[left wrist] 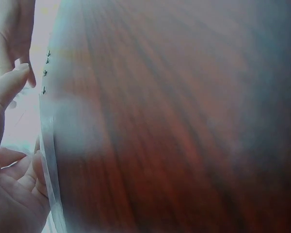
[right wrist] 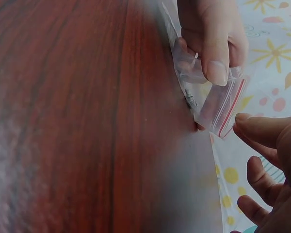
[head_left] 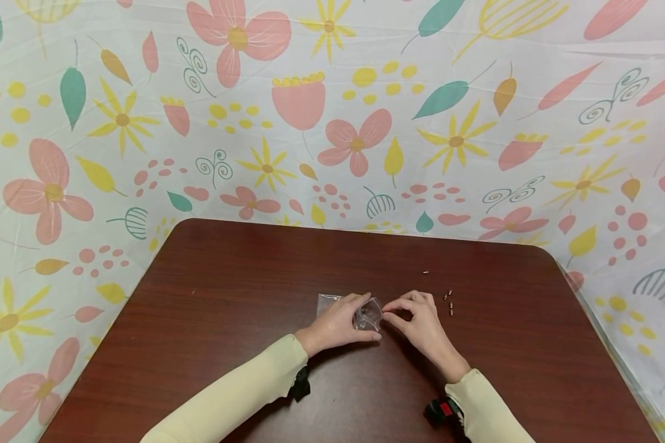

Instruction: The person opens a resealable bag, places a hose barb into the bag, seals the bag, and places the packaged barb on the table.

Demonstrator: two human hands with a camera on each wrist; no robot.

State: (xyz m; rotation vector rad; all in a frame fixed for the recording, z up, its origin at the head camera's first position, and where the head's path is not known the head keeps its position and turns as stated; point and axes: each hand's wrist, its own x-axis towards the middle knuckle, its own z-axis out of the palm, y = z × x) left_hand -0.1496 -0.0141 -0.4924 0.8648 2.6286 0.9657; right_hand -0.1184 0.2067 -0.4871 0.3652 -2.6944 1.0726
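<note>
- One pale yellow left sleeve [head_left: 233, 387] of mine reaches in over the reddish-brown table [head_left: 161, 344], a black strap [head_left: 300, 384] by its cuff.
- Out of that cuff comes my left hand [head_left: 338, 323], clamped on the clear bag [head_left: 369, 315], thumb to one side, fingers to the other!
- And look at that bag: small, a red line along its zip, mouth turned towards my right, a corner showing behind my knuckles; the right-wrist view catches small metal bits [right wrist: 190, 98] inside it.
- Right up at that mouth, my right hand [head_left: 421, 323], thumb and forefinger tips together, just beside the red-lined edge; whether anything sits between them, I cannot tell.
- Farther back, one lone metal piece [head_left: 426, 272] lies on the wood, apart from the others.
- Nearer me, a black band [head_left: 435, 412] with a red patch sits at my right wrist.
- Just past my right hand, a loose group of metal pieces [head_left: 451, 306]!
- Finally, my right sleeve [head_left: 490, 409], pale yellow too; behind everything hangs a flowered cloth [head_left: 360, 184].
</note>
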